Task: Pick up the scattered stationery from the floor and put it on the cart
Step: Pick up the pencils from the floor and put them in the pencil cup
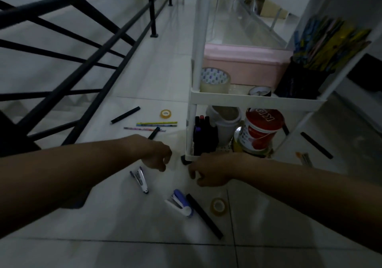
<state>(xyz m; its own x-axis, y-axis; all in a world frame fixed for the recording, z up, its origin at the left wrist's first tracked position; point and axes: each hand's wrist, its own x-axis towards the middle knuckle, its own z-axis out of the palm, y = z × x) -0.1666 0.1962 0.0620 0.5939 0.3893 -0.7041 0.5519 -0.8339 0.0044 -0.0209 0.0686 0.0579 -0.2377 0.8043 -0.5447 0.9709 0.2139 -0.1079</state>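
Tiled floor [144,77] seen from above, with a black railing [86,46] along the left side. A white cart [256,100] stands at right. Its upper shelf bears a pink box [246,65], a black holder of coloured pens [299,79], a large clear tape roll [215,79] and a smaller dark-rimmed roll [260,91]. Its lower shelf bears a red-and-white tub [261,131], a white cup [224,123] and dark markers [203,135].

Both forearms reach in from the lower corners. The left hand [157,156] hangs over the floor just left of the cart's black wheel [185,161], fingers loosely curled downward and holding nothing visible. The right hand [208,171] lies just below the wheel, fingers curled toward the floor; whether it holds anything cannot be told.

Stationery lies scattered on the floor. Below the hands: a blue-and-white stapler [180,203], touching a long black pen [203,215], and a yellow tape roll [218,205] just beside it. A second stapler [140,179] lies under the left wrist. Beyond the left hand: three pencils [155,124], a short black marker [154,133], another black pen [125,114] and a small yellow tape [165,113]. Right of the cart: a black pen [316,145] and a blurred orange-tipped item [303,157].
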